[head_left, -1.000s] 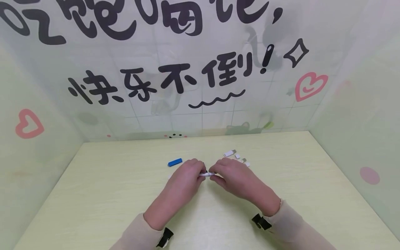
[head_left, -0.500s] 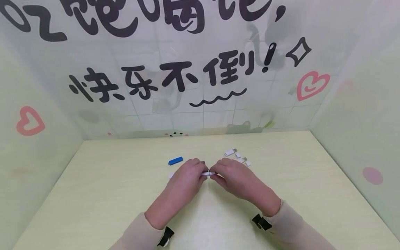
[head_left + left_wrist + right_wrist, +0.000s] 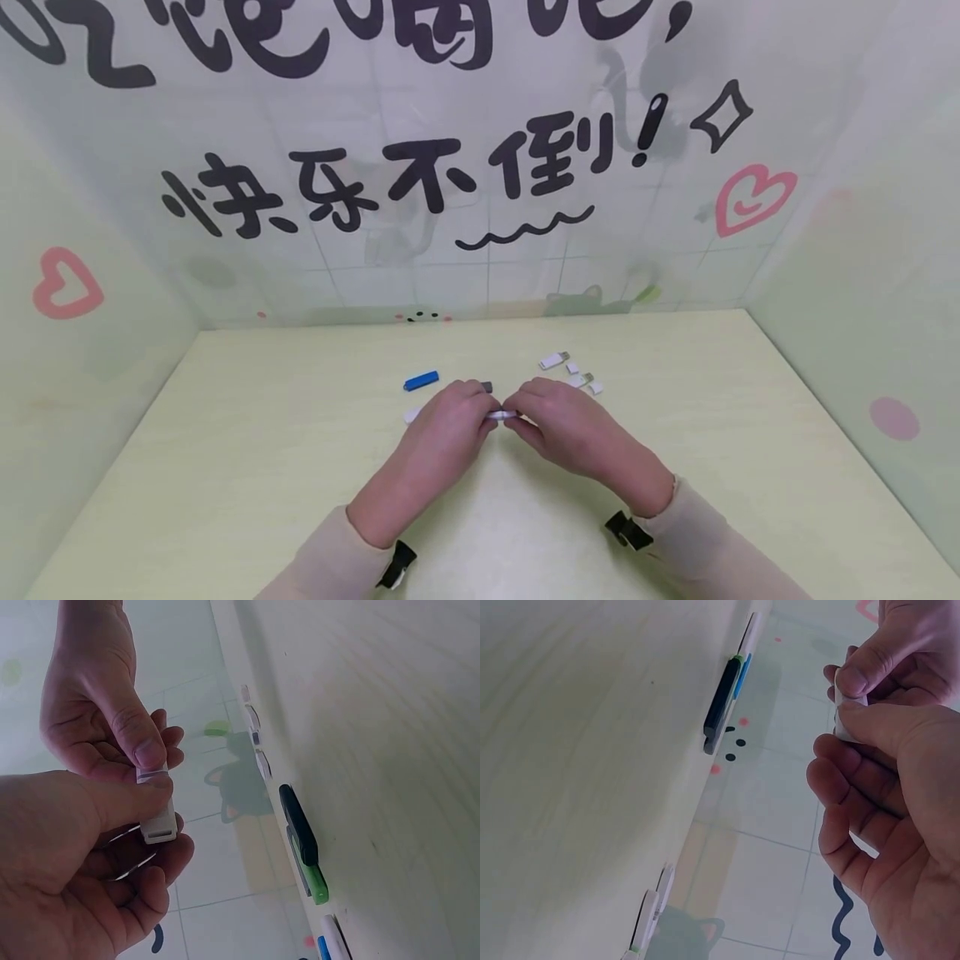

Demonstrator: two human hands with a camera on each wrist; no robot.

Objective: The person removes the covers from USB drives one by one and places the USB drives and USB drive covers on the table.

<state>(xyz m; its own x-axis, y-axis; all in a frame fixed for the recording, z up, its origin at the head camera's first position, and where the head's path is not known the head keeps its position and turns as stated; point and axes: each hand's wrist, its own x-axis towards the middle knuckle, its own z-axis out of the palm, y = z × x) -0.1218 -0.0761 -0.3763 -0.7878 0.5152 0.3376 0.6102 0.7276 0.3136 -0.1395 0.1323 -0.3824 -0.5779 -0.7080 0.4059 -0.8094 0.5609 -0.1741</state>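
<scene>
Both hands meet over the middle of the table, holding one white USB flash drive (image 3: pixel 159 826) between them. The left hand (image 3: pixel 444 427) pinches the drive's body between thumb and fingers, with a slotted end toward the left wrist camera. From the other side, the right hand (image 3: pixel 561 419) pinches the opposite end, where a seam shows across the drive near both thumbs. Right of centre on the table lie two white flash drives, one nearer the wall (image 3: pixel 552 362) and one by the right hand (image 3: pixel 576 382), metal plugs bare. Beside them are two small white caps, a far one (image 3: pixel 572 367) and a near one (image 3: pixel 596 388).
A blue flash drive (image 3: pixel 422 381) lies beyond the left hand. Another white stick (image 3: pixel 411 415) and a dark grey end (image 3: pixel 487 387) show from behind that hand. In the left wrist view a black stick (image 3: pixel 298 825) overlaps a green one (image 3: pixel 319 886). Printed walls enclose the table (image 3: pixel 247 433).
Both hands keep their grip on the white flash drive and barely move. The head view shifts slightly, and more of the white stick and grey end behind the left hand shows.
</scene>
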